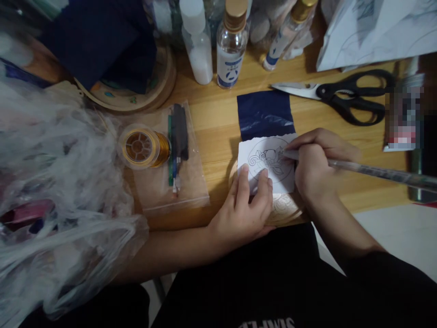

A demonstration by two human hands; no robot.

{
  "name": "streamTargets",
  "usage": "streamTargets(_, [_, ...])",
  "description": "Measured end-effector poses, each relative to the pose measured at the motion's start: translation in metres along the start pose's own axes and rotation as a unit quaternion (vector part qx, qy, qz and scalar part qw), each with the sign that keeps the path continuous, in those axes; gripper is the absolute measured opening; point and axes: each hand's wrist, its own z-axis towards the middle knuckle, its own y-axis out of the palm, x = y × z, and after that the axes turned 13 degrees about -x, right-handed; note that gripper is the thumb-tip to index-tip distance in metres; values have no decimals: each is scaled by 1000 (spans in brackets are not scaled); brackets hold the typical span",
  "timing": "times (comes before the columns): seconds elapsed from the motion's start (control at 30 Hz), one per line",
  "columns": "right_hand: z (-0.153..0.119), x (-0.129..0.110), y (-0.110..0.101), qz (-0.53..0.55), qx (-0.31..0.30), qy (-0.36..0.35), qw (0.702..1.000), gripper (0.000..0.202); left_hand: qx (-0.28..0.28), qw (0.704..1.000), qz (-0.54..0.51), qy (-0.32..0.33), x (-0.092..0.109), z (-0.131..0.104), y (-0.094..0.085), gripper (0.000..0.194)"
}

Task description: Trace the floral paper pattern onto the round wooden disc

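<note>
My left hand [244,207] presses its fingertips on a small white paper [268,164] printed with a round line drawing. The paper lies over dark blue carbon paper [264,116] and a round wooden disc [285,207] near the table's front edge. My right hand [316,161] holds a long clear pen [375,172], its tip touching the drawing's upper right.
Black-handled scissors [344,93] lie at the back right. Several bottles [232,43] stand along the back. A spool of gold wire [145,146] and a clear bag of tools [177,146] sit to the left, beside crumpled plastic bags [51,191]. A wooden hoop [136,91] holds dark cloth.
</note>
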Motion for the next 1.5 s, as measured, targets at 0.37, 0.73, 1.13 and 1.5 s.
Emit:
streamTargets(0.37, [0, -2, 2, 11, 19, 5, 1000, 28, 10, 1000, -3, 3, -1, 1, 1, 85])
streamTargets(0.73, [0, -2, 3, -23, 28, 10, 999, 27, 8, 1000, -1, 2, 0, 0, 2, 82])
streamTargets(1.13, [-1, -1, 3, 11, 33, 1, 999, 27, 6, 1000, 1, 4, 0, 0, 1, 80])
streamTargets(1.5, [2, -4, 0, 9, 17, -5, 1000, 23, 15, 1000, 6, 1, 0, -1, 2, 83])
